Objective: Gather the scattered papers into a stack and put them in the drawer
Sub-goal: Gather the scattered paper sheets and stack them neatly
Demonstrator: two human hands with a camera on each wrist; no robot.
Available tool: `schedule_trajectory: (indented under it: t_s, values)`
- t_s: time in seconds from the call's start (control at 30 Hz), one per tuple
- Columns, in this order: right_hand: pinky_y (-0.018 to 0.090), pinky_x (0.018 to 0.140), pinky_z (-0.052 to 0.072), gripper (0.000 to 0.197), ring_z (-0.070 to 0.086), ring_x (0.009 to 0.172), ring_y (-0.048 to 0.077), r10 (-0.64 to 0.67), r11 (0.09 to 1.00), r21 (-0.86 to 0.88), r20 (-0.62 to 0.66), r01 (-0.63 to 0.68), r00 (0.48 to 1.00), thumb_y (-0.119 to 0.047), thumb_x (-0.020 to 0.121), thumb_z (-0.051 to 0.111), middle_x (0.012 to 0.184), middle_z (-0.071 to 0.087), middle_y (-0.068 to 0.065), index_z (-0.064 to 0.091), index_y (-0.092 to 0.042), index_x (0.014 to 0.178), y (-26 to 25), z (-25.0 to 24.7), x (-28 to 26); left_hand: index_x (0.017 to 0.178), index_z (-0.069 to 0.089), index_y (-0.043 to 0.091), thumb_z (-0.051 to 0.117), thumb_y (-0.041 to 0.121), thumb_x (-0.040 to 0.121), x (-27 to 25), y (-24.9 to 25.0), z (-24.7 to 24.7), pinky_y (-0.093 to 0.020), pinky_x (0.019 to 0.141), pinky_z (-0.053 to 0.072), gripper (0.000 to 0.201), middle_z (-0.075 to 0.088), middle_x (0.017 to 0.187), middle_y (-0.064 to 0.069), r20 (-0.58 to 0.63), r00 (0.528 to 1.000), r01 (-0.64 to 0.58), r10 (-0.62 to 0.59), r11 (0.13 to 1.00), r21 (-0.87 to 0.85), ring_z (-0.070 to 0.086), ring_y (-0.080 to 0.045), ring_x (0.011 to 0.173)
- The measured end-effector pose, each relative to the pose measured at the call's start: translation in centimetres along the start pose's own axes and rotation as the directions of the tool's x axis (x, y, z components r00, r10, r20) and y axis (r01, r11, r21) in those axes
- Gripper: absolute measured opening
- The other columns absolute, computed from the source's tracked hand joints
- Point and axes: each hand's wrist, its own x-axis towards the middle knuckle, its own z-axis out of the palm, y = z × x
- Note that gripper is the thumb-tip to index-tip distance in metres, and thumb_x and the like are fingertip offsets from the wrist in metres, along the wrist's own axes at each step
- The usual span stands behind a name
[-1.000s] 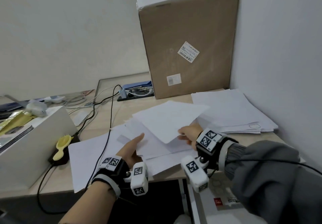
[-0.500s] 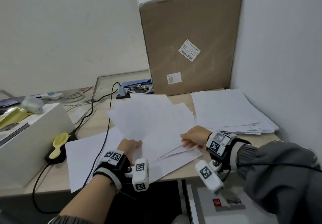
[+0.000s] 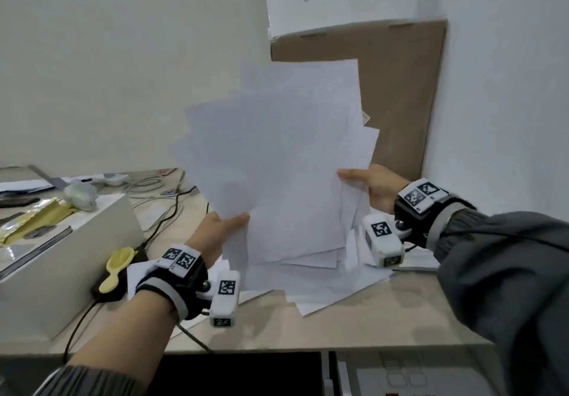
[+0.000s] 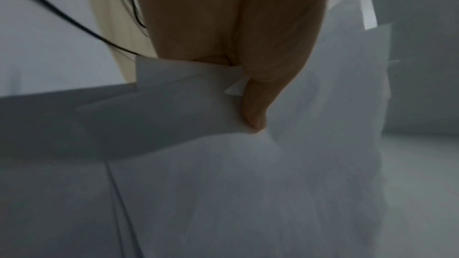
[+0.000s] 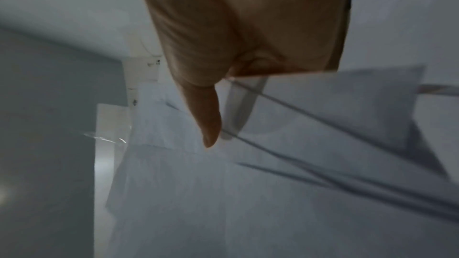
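papers, light and floppy, fanned unevenly; left hand pinches the lower edge, right hand pinches the side. sheets look likely to slip; gripping both sides should steady them.

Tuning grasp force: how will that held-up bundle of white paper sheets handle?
Probably floppy: the bundle of white paper sheets fans unevenly. Sheets may slip; left hand and right hand pinch only edges. Likely light: pinches alone lift it.
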Motion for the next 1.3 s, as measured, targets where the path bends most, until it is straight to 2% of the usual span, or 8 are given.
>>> schedule_trajectory:
  t_s: [0.07, 0.23, 0.33, 0.53, 0.73, 0.87, 1.07, 1.3]
  values:
    - [0.043, 0.106, 0.040, 0.089, 0.061, 0.113, 0.029, -0.064, 0.997, 0.049, -0.038, 0.066, 0.997, -0.031, 0.032, 0.095, 0.114, 0.069, 0.012, 0.067, -0.002, 0.112, -1.1, 0.5, 0.7, 0.097, 0.067, 0.000, 0.068, -0.001, 0.082, 0.9, 1.8, 0.3, -0.032, 0.068, 0.058, 0.015, 0.074, 0.087, -0.013, 0.037, 0.998, -0.042, 0.042, 0.999, -0.007, 0.070, -0.028, 0.076]
    - [0.037, 0.103, 0.045, 0.035, 0.064, 0.105, 0.025, -0.058, 0.998, -0.008, 0.037, 0.058, 0.998, -0.010, 0.077, 0.073, 0.107, 0.071, 0.008, 0.066, -0.004, 0.111, -0.5, 2.3, 0.1, 0.111, 0.067, 0.002, 0.077, 0.004, 0.069, 2.0, 2.7, 1.2, -0.033, 0.077, 0.058, 0.043, 0.072, 0.109, -0.015, 0.120, 0.991, -0.053, 0.062, 0.995, -0.079, 0.071, -0.028, 0.096]
    - [0.032, 0.087, 0.053, 0.031, 0.067, 0.094, 0.023, -0.077, 0.997, -0.003, 0.022, 0.077, 0.997, -0.006, 0.078, 0.073, 0.102, 0.072, 0.008, 0.066, -0.007, 0.108, 1.9, 3.4, -0.1, 0.119, 0.063, 0.001, 0.076, 0.004, 0.073, 2.3, 1.6, 2.1, -0.043, 0.092, 0.054, 0.047, 0.069, 0.116, -0.018, 0.068, 0.997, -0.026, 0.034, 0.993, -0.115, 0.067, -0.034, 0.104]
    - [0.041, 0.091, 0.053, 0.016, 0.067, 0.095, 0.029, -0.187, 0.981, 0.028, -0.157, 0.194, 0.970, -0.006, 0.077, 0.075, 0.104, 0.070, 0.014, 0.066, -0.015, 0.086, 1.9, 5.1, 0.5, 0.111, 0.065, 0.001, 0.071, 0.012, 0.084, 3.1, 3.5, 2.4, -0.035, 0.075, 0.055, 0.031, 0.069, 0.105, -0.016, -0.117, 0.992, -0.060, 0.053, 0.997, -0.054, 0.067, -0.028, 0.084]
    - [0.039, 0.088, 0.054, 0.042, 0.067, 0.100, 0.028, -0.261, 0.961, 0.068, -0.094, 0.268, 0.961, -0.021, 0.069, 0.080, 0.110, 0.070, 0.013, 0.066, -0.010, 0.107, 0.4, 4.2, 0.4, 0.122, 0.062, 0.008, 0.072, 0.014, 0.082, 2.9, 5.8, 1.2, -0.041, 0.092, 0.053, 0.042, 0.070, 0.117, -0.010, 0.021, 0.994, -0.104, 0.105, 0.994, -0.045, 0.067, -0.028, 0.105]
    - [0.022, 0.067, 0.053, 0.039, 0.068, 0.091, 0.017, -0.141, 0.990, 0.016, -0.040, 0.142, 0.989, -0.020, 0.080, 0.072, 0.111, 0.070, 0.008, 0.061, -0.005, 0.115, 3.7, 3.7, 0.0, 0.126, 0.059, 0.016, 0.076, 0.024, 0.075, 2.2, 4.3, 0.6, -0.045, 0.094, 0.052, 0.055, 0.069, 0.120, -0.007, 0.138, 0.986, -0.099, 0.096, 0.995, 0.008, 0.067, -0.026, 0.108]
    - [0.047, 0.097, 0.050, 0.031, 0.065, 0.104, 0.034, -0.095, 0.995, -0.024, -0.052, 0.094, 0.994, -0.006, 0.083, 0.068, 0.114, 0.067, 0.019, 0.064, 0.001, 0.113, 5.6, 5.2, 0.2, 0.117, 0.065, 0.008, 0.076, 0.013, 0.078, 2.2, 4.7, 1.1, -0.041, 0.090, 0.054, 0.041, 0.070, 0.116, -0.013, 0.035, 0.997, -0.073, 0.074, 0.997, -0.032, 0.068, -0.029, 0.101]
    - [0.043, 0.092, 0.052, 0.015, 0.066, 0.095, 0.030, -0.151, 0.988, -0.007, -0.054, 0.151, 0.987, -0.002, 0.084, 0.065, 0.105, 0.069, 0.015, 0.067, -0.011, 0.097, 4.1, 5.8, -0.1, 0.116, 0.064, 0.005, 0.070, 0.005, 0.082, 2.1, 5.5, 1.3, -0.037, 0.083, 0.057, 0.035, 0.071, 0.111, -0.013, 0.002, 0.994, -0.108, 0.109, 0.987, -0.119, 0.069, -0.028, 0.096]
